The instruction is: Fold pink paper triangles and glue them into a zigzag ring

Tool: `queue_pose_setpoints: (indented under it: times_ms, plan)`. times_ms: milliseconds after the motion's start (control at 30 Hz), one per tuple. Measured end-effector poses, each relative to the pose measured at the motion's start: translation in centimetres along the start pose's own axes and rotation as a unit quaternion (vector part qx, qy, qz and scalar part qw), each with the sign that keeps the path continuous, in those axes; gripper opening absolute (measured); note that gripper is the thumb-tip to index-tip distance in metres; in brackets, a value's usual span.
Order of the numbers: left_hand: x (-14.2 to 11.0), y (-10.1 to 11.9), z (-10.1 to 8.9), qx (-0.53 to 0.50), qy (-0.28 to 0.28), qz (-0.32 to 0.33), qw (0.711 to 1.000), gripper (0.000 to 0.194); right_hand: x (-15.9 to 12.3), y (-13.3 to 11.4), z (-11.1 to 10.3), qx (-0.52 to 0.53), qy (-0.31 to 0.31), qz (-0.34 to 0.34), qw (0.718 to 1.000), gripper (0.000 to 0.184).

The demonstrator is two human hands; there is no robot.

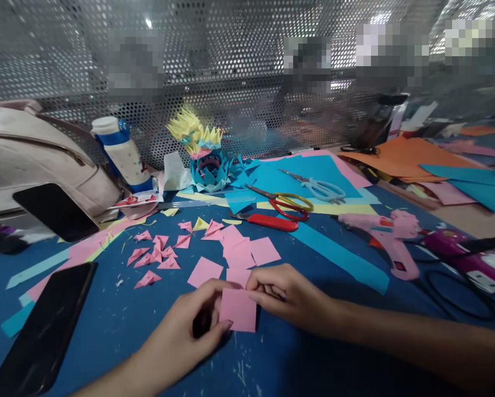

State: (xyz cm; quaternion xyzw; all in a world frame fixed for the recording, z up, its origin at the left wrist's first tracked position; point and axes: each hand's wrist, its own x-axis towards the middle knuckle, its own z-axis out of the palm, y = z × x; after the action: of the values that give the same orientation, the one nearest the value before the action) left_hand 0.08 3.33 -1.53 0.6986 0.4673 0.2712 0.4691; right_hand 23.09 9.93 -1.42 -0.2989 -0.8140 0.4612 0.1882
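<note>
A flat square of pink paper is held between both hands, just above the blue tabletop. My left hand grips its left edge, thumb on the front face. At the upper right corner my right hand pinches it, the other fingers curled in. Behind the hands lie several loose pink paper squares, some overlapping. To their left is a scattered group of small folded pink paper triangles. Farther back stands a folded-paper piece with blue and yellow points.
Red-handled scissors, light blue scissors and a red cutter lie beyond the squares. A pink glue gun and purple power strip with cables sit right. Phones, a bottle and a bag occupy the left.
</note>
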Motion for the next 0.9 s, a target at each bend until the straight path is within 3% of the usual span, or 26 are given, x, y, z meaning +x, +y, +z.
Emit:
queue_pose_setpoints:
  times_ms: [267,367,467,567,667,700,767,833,900]
  plan:
    - [0.3,0.2,0.1,-0.026,0.013,0.017,0.999,0.014,0.2,0.0,-0.6,-0.028,-0.024,-0.032,0.999,0.024]
    - [0.5,0.4,0.2,-0.018,0.035,0.023,0.999,0.019,0.2,-0.2,-0.5,-0.049,-0.02,-0.069,0.996,0.02]
    - [0.7,0.3,0.2,-0.075,0.058,0.008,0.995,0.019,0.0,-0.3,-0.1,-0.078,-0.033,-0.114,0.99,0.02]
    - [1.0,0.1,0.1,-0.151,0.061,-0.008,0.987,0.026,0.1,-0.5,0.0,-0.135,-0.047,-0.182,0.973,0.022]
    - [1.1,-0.1,0.0,-0.225,0.01,-0.031,0.974,0.03,0.9,-1.1,-1.7,-0.265,-0.014,-0.222,0.938,0.026]
    - [1.2,-0.2,-0.1,-0.241,0.002,-0.038,0.97,0.032,1.4,-1.5,-2.7,-0.317,0.002,-0.191,0.929,0.025]
    - [1.2,-0.3,-0.1,-0.255,0.009,-0.037,0.966,0.033,2.4,-2.0,-5.3,-0.417,0.041,-0.056,0.906,0.02]
    - [1.2,-0.4,-0.1,-0.261,0.019,-0.023,0.965,0.034,3.5,-2.0,-8.0,-0.533,0.06,0.102,0.838,0.021]
    - [1.2,-0.6,-0.2,-0.266,0.026,-0.011,0.964,0.033,4.7,-1.2,-10.2,-0.562,0.078,0.182,0.803,0.025]
